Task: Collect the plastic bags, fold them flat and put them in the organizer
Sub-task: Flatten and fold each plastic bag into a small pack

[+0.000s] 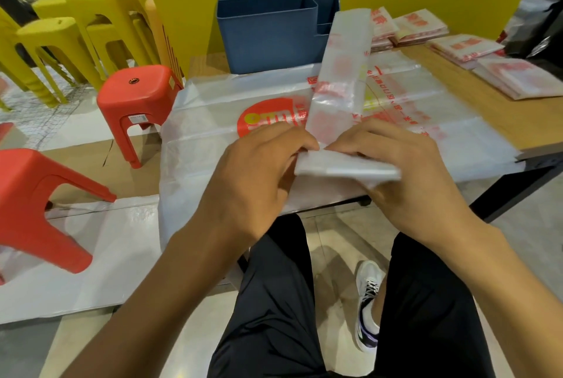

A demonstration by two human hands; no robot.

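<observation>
Hands (329, 164) pinch folded bag strip (341, 73) before organizer (268, 33).

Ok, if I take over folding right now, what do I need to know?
Left hand and right hand: both pinch the near end of one bag strip, already folded narrow, and are turning that end over.
More flat bags lie spread under it on the table, hanging over the near edge.
Folded bags sit in stacks at the far right of the table.
The blue organizer stands at the back; no bags show in the compartments, though their bottoms are hidden.
Left: finish this fold, fold the spread bags, move everything into the organizer.
</observation>
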